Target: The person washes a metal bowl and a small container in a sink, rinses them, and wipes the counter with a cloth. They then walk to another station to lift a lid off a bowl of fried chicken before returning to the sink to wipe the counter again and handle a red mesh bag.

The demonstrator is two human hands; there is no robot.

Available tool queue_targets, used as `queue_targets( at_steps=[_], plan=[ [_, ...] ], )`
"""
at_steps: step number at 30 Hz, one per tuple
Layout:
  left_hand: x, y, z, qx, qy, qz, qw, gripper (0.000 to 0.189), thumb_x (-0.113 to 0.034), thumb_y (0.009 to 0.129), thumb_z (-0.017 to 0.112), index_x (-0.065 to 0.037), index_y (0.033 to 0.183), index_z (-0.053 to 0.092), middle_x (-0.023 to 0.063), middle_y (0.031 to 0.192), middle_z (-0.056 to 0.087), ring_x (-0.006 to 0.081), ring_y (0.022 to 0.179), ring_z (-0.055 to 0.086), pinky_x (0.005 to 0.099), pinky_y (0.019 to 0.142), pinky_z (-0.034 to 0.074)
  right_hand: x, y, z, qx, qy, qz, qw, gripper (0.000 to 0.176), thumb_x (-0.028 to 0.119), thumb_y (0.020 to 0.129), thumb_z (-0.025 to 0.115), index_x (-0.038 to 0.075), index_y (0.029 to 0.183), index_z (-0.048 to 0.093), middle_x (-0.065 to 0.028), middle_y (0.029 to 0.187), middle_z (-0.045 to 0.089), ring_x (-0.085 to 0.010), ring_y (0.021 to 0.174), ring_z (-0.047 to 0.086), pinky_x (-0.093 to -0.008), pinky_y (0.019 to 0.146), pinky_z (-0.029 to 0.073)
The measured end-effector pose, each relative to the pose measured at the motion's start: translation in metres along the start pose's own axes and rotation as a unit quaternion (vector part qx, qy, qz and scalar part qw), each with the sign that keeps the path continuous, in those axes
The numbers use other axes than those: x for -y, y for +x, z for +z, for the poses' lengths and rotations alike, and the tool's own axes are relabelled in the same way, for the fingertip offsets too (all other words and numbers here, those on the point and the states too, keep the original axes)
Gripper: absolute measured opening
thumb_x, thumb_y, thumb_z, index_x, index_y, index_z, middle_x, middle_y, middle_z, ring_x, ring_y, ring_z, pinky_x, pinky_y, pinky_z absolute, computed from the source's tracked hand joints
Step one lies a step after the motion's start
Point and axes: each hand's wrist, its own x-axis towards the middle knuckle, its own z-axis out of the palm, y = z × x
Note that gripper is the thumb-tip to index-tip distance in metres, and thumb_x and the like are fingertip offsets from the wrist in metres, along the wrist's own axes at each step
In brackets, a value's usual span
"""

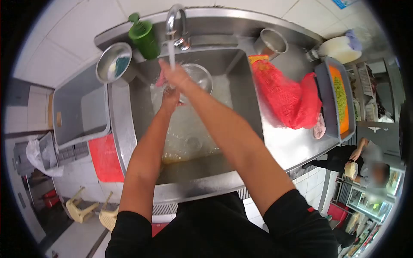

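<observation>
Water runs from the curved tap (pixel 175 21) into the metal sink (pixel 193 167), which holds shallow water. My right hand (pixel 174 76) is under the stream, its fingers around something pink that I cannot make out. Just below it is my left hand (pixel 171 96), close against the right one, its fingers partly hidden and blurred. A round metal bowl (pixel 202 79) lies in the sink beside my hands. Behind the sink's left corner stands a green pump bottle (pixel 144 38), with a steel pot (pixel 115 64) holding a green pad to its left.
Right of the sink lie a red mesh bag (pixel 284 94), a metal container (pixel 271 43) and a grey crate (pixel 331 99) with an orange lining and green pieces. A grey bin (pixel 81 112) stands left. Another person (pixel 365 163) is at the far right, holding something pale.
</observation>
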Motion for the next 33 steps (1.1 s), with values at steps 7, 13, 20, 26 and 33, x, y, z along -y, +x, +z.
queue_targets(
  at_steps=[7, 13, 20, 26, 33],
  plan=[
    [-0.094, 0.000, -0.055, -0.120, -0.176, -0.318, 0.924, 0.040, -0.019, 0.094, 0.045, -0.005, 0.131, 0.039, 0.0159, 0.112, 0.059, 0.0240, 0.082, 0.067, 0.0388, 0.060, 0.059, -0.001, 0.013, -0.004, 0.011, -0.034, 0.048, 0.998, 0.033, 0.011, 0.086, 0.051, 0.009, 0.119, 0.057, -0.0153, 0.090, 0.065, -0.0264, 0.071, 0.066, -0.0371, 0.056, 0.054],
    [-0.126, -0.011, -0.072, -0.166, -0.199, -0.319, 0.912, 0.038, -0.018, 0.092, 0.043, 0.003, 0.123, 0.046, 0.0189, 0.106, 0.062, 0.0288, 0.083, 0.067, 0.0400, 0.062, 0.059, -0.033, -0.008, -0.038, -0.042, -0.307, -0.081, 0.947, 0.038, 0.026, 0.082, 0.063, 0.004, 0.113, 0.058, -0.0114, 0.094, 0.061, -0.0260, 0.078, 0.065, -0.0342, 0.064, 0.055],
    [-0.130, -0.012, -0.064, -0.050, -0.245, -0.346, 0.904, 0.038, -0.019, 0.090, 0.044, 0.003, 0.121, 0.047, 0.0199, 0.116, 0.057, 0.0291, 0.094, 0.065, 0.0429, 0.072, 0.058, -0.077, -0.065, -0.055, -0.026, 0.082, 0.252, 0.964, 0.039, 0.017, 0.081, 0.061, -0.002, 0.114, 0.053, -0.0105, 0.084, 0.059, -0.0207, 0.069, 0.063, -0.0337, 0.062, 0.054],
    [-0.109, -0.018, -0.063, -0.063, -0.340, -0.383, 0.857, 0.036, -0.023, 0.089, 0.044, 0.000, 0.117, 0.050, 0.0147, 0.115, 0.056, 0.0297, 0.101, 0.060, 0.0478, 0.087, 0.052, -0.091, -0.075, -0.055, -0.053, 0.136, 0.241, 0.960, 0.033, 0.007, 0.081, 0.053, -0.005, 0.111, 0.049, -0.0139, 0.084, 0.060, -0.0200, 0.063, 0.062, -0.0322, 0.053, 0.054],
    [-0.066, -0.059, -0.089, -0.112, -0.318, -0.488, 0.805, 0.052, -0.041, 0.098, 0.032, -0.002, 0.131, 0.044, 0.0148, 0.131, 0.049, 0.0314, 0.114, 0.051, 0.0486, 0.092, 0.046, -0.093, -0.090, -0.024, -0.036, -0.107, 0.161, 0.980, 0.046, 0.008, 0.082, 0.049, 0.002, 0.128, 0.044, -0.0227, 0.087, 0.065, -0.0348, 0.067, 0.066, -0.0414, 0.061, 0.056]
  ],
)
